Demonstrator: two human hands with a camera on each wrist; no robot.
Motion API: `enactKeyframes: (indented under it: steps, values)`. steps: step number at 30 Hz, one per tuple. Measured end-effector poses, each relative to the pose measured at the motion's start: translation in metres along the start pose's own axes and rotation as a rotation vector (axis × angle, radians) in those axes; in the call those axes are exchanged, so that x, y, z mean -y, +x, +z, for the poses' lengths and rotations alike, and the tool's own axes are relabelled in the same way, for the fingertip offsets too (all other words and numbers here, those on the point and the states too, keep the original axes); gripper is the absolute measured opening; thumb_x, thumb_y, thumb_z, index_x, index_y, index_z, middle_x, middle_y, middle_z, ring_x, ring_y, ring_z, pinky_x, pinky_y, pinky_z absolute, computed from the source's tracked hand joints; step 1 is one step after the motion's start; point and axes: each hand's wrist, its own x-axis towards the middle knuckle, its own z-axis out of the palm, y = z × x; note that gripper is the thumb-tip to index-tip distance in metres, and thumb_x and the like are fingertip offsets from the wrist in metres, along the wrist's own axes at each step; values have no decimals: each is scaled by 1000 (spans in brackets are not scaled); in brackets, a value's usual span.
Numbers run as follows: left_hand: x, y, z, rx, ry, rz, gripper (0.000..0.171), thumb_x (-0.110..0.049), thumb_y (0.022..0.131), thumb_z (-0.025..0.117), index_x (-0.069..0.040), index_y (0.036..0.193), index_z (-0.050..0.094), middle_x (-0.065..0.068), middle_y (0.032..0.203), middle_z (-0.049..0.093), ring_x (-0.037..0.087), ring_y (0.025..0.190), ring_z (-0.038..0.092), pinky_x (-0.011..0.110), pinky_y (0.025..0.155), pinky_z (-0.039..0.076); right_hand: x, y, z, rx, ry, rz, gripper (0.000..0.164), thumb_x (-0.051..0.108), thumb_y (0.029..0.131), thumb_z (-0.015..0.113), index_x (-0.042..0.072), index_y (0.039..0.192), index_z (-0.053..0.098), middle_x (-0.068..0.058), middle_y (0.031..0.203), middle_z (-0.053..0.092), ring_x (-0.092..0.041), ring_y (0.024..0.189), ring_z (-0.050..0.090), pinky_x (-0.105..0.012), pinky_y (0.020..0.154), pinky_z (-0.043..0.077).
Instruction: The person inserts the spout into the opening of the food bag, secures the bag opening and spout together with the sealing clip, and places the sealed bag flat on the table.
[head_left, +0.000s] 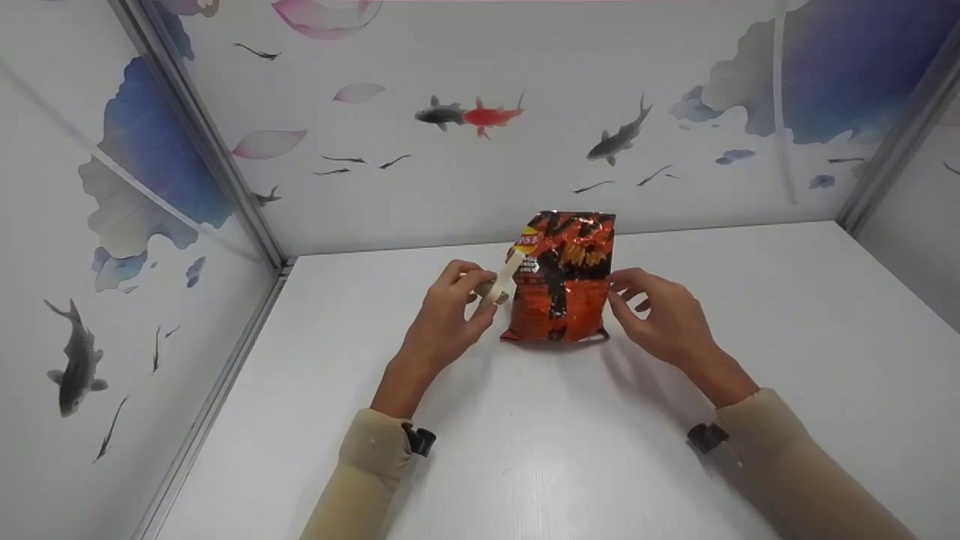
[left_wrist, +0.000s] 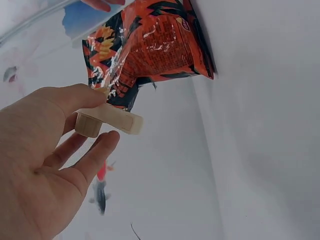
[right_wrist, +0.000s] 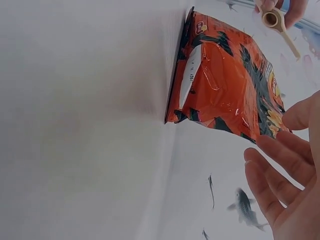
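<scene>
An orange and black chip bag [head_left: 562,300] stands upright on the white table, its glossy front creased. My left hand [head_left: 442,311] pinches a cream plastic bag clip [left_wrist: 119,118] at the bag's left side. The clip has a flat arm and a short round spout, and the spout's opening faces the camera in the right wrist view. In the head view the clip's arm overlaps the bag's left edge. At the bag's right edge is my right hand [head_left: 667,319], thumb and fingers spread and relaxed, fingertips right at the wrapper.
The white table [head_left: 525,465] meets a back wall [head_left: 450,187] printed with fish and petals, close behind the bag. A left side panel [head_left: 45,262] with a metal frame [head_left: 210,142] borders the table. Black bands [head_left: 422,441] sit at both sleeve cuffs.
</scene>
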Motion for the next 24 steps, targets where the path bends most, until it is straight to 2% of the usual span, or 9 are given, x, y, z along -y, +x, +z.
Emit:
enactKeyframes:
  steps: [6,11,14,19,24]
  values:
    - [-15,0,6,72,18,47,38,-8,99,80,-15,136,71,7,132,58,21,122,72,32,103,62,3,1,0,-8,7,-21,31,18,102,75,13,133,71,-6,123,80,-27,104,75,-54,90,65]
    - [-23,0,12,122,46,88,44,-6,97,81,-20,137,70,6,135,56,24,131,69,33,104,61,7,0,1,-18,55,-78,37,14,100,78,13,136,70,-7,126,79,-25,106,75,-53,92,65]
    - [-27,-1,15,141,49,136,43,-6,98,80,-21,137,70,5,137,58,22,132,67,31,106,60,11,-1,2,3,84,-114,39,15,99,79,15,137,69,-4,128,79,-21,106,75,-48,91,65]
    - [-33,-3,20,155,80,233,41,-6,100,78,-22,137,71,3,140,64,18,133,65,30,111,57,18,-2,3,45,139,-159,45,21,97,83,17,140,69,4,130,78,-15,104,73,-34,90,62]
    - [-39,-6,25,166,110,264,37,-11,102,76,-22,137,71,4,145,65,19,138,63,29,114,54,21,-2,5,27,183,-225,44,20,95,86,12,135,71,2,119,79,-15,95,73,-23,85,59]
